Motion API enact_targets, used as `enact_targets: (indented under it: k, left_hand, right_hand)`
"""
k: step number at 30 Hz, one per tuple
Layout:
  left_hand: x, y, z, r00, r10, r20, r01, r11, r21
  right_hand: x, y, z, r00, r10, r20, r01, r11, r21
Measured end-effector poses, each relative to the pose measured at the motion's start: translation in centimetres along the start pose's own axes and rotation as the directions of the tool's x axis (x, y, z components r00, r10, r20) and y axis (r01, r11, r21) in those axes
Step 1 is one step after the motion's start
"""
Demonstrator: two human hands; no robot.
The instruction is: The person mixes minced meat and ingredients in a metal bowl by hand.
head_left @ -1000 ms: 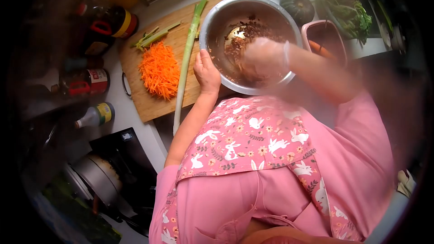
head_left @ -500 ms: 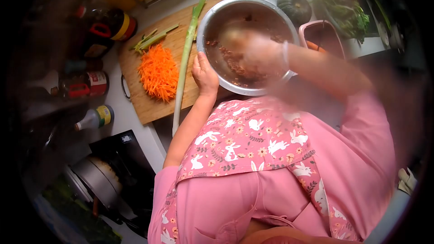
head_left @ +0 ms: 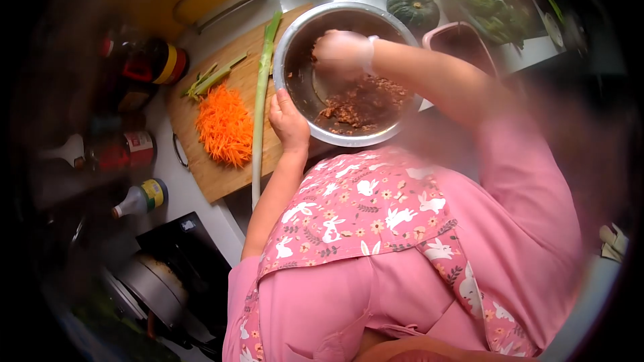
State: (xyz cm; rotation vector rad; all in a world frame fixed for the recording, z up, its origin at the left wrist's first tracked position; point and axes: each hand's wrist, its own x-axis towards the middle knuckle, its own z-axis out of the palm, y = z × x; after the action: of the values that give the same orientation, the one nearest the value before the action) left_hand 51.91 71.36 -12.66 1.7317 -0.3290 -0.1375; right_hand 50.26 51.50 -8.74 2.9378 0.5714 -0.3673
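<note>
Clock: centred on the bowl, 12 at top of view.
Bowl: metal bowl (head_left: 352, 140) in the upper middle of the view, near the apron; left rim overlaps the board (what carries its weight, can't tell).
Bowl contents: brown crumbly mix (head_left: 365, 104), looks like minced meat, mostly piled at 4 to 5 o'clock, some bits stuck on the wall.
Left hand: (head_left: 290, 121) at 8 o'clock, clamped on the bowl's side, thumb up along the rim, other fingers mostly hidden.
Right hand: (head_left: 339, 53) inside the bowl toward 11 o'clock, knuckles up, blurred; fingertips hidden, so can't tell how tightly they close or on how much. Pale band at the wrist (maybe a glove cuff, unclear).
Hands together?: no, apart, bowl rim between them.
Board: wooden board (head_left: 221, 181) at 8 to 9 o'clock.
On board: heap of carrot shreds (head_left: 226, 126) at 8; green trimmings (head_left: 218, 75) at 9; long stalk (head_left: 263, 94) between shreds and bowl, lower end past the board edge.
Other side: pumpkin (head_left: 412, 12) between 1 and 2; leafy greens (head_left: 483, 0) at 2; pink tub (head_left: 459, 43) between 2 and 3, partly behind the right forearm.
Far left: yellow-label bottle (head_left: 154, 193) on its side at 8.
Apron: rabbit-print apron (head_left: 349, 214) at 6.
</note>
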Motion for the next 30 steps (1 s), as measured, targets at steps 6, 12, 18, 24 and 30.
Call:
enact_targets:
  k: [6,12,18,24,30]
  left_hand:
    - [-0.1,-0.7,0.2,0.998,-0.061,0.024,0.063,0.992,-0.109]
    - [0.1,-0.9,0.4,0.997,-0.078,-0.016,0.076,0.993,-0.093]
    - [0.2,-1.7,0.5,0.999,-0.046,0.003,0.046,0.997,-0.064]
    - [0.3,-1.7,0.1,0.996,-0.079,0.029,0.081,0.995,-0.057]
    - [0.2,-2.2,-0.2,0.995,0.091,0.031,-0.094,0.992,0.089]
  right_hand:
    - [-3.5,2.1,0.5,0.807,0.484,0.337,-0.586,0.728,0.357]
    - [-5.9,-4.4,-1.2,0.743,0.581,0.333,-0.58,0.311,0.753]
    - [-2.1,-7.5,-2.1,0.889,0.421,0.181,-0.457,0.787,0.414]
    - [-1.0,-4.4,0.8,0.892,0.391,0.226,-0.45,0.727,0.518]
    - [-4.2,-7.7,-1.2,0.909,0.22,0.355,-0.382,0.782,0.493]
